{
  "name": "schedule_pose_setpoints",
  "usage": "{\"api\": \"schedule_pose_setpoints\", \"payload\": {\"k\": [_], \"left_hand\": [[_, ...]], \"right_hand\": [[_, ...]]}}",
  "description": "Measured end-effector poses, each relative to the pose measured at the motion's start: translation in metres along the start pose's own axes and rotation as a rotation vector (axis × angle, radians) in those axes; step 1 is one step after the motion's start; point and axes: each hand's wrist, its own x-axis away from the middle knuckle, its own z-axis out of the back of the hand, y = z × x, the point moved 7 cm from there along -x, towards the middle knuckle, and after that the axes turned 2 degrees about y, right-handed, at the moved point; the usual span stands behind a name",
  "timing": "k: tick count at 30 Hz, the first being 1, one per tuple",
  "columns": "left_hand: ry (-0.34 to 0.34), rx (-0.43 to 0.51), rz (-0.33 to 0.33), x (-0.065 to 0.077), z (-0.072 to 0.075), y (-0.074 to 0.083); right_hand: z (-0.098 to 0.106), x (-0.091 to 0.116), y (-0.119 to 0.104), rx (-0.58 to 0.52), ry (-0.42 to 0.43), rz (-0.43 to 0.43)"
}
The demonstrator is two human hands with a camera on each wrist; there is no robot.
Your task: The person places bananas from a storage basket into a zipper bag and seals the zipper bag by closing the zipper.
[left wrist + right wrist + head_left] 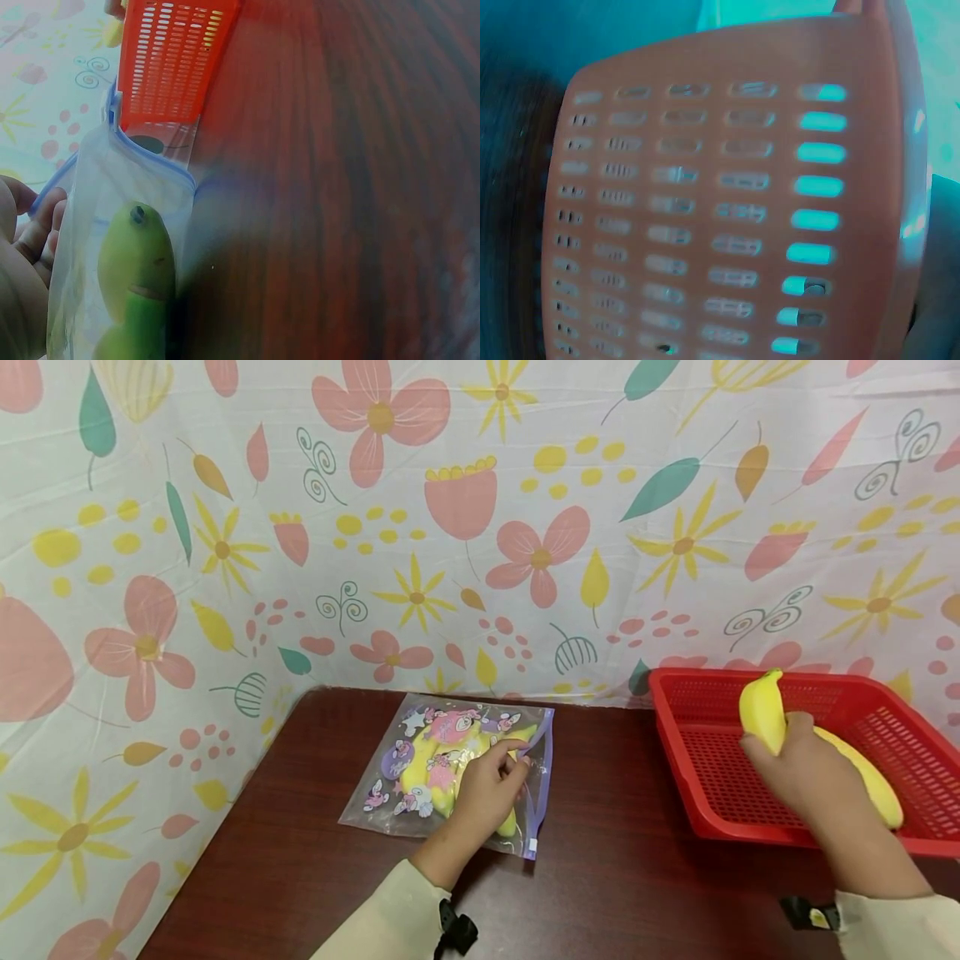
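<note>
My left hand (487, 785) pinches the purple zip edge of a clear printed bag (375, 760) lying on the table. Several yellow bananas show inside the bag; in the left wrist view, one banana end (135, 255) shows green and dark through the plastic. In the head view my right hand (810, 772) grips a yellow banana (761, 710) over the red basket (678, 777), stem end up. A length of yellow banana (873, 781) shows past the hand, and I cannot tell whether it is the same one.
The dark wooden table (600, 877) runs between bag and basket. Behind it hangs a flower-print cloth (540, 635), also along the left side. The basket's slotted wall (705, 187) fills most of the right wrist view.
</note>
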Motion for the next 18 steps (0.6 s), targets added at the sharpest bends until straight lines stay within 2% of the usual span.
{"api": "schedule_pose_setpoints", "payload": {"k": [18], "left_hand": [[0.001, 0.001, -0.011, 0.000, 0.000, -0.001]], "right_hand": [[-0.003, 0.014, -0.034, -0.039, 0.095, 0.077]]}}
